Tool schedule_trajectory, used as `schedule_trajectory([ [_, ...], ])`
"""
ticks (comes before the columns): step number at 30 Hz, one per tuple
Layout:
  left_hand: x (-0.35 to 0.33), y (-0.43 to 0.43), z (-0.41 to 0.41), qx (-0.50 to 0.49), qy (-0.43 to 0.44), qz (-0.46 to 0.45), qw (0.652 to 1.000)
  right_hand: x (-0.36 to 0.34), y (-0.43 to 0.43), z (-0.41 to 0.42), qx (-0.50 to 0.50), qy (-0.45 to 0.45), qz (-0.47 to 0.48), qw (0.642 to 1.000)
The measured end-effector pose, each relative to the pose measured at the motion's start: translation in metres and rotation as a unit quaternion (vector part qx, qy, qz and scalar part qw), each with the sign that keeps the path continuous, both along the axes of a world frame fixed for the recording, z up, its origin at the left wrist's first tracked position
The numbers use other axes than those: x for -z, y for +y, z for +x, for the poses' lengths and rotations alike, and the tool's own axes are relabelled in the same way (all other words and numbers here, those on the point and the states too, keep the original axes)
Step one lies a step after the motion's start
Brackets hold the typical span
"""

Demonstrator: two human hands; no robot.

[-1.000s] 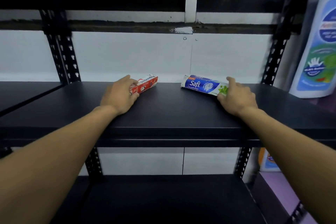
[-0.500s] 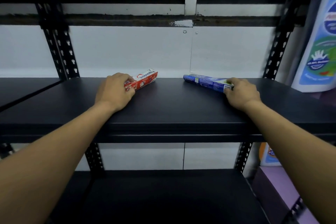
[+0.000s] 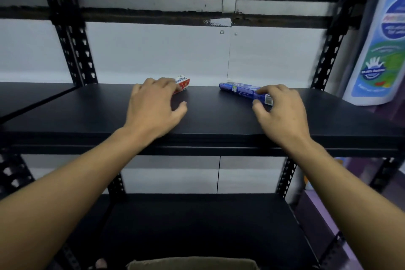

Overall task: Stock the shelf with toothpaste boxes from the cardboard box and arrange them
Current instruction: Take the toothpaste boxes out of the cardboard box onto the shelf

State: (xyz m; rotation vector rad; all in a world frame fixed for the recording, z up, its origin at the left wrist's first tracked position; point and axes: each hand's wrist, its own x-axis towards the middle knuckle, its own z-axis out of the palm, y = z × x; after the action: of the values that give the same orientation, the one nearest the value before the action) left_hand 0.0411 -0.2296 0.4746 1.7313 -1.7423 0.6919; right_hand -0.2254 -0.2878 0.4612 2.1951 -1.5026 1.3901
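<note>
A red-and-white toothpaste box point(image 3: 183, 84) lies on the black shelf board point(image 3: 210, 120) near the back wall. My left hand point(image 3: 153, 108) hovers over its near end, fingers spread, thumb apart, fingertips just touching it. A blue toothpaste box point(image 3: 242, 90) lies on its side to the right, angled toward me. My right hand point(image 3: 279, 114) is at its near end, fingers loosely apart, index finger on top of it. At the bottom edge shows the rim of the cardboard box point(image 3: 192, 263).
A big white-and-blue bottle point(image 3: 381, 50) stands on the neighbouring shelf at right. Black perforated uprights point(image 3: 76, 50) frame the bay. A lower black shelf board point(image 3: 197, 226) sits below, and another dark board point(image 3: 32, 96) extends to the left.
Both hands have loosened and drawn back toward me. The blue box was turned onto its side and both boxes now lie further back on the shelf.
</note>
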Motion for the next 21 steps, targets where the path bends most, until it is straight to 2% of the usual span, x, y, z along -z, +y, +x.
schedule_trajectory([
  [6,0.007,0.053,-0.039,0.077,-0.009,-0.034,0.996,0.018,0.055,0.020,-0.063,0.011,-0.064,0.996],
  [11,0.034,0.085,-0.053,0.108,0.006,-0.023,0.994,0.050,0.085,0.026,-0.090,0.030,-0.051,0.994],
  [16,0.096,0.101,-0.053,0.125,0.039,0.012,0.991,0.117,0.109,0.027,-0.114,0.051,0.013,0.992],
  [21,0.185,0.107,-0.047,0.106,0.057,0.111,0.987,0.203,0.119,0.032,-0.103,0.131,0.146,0.975],
])
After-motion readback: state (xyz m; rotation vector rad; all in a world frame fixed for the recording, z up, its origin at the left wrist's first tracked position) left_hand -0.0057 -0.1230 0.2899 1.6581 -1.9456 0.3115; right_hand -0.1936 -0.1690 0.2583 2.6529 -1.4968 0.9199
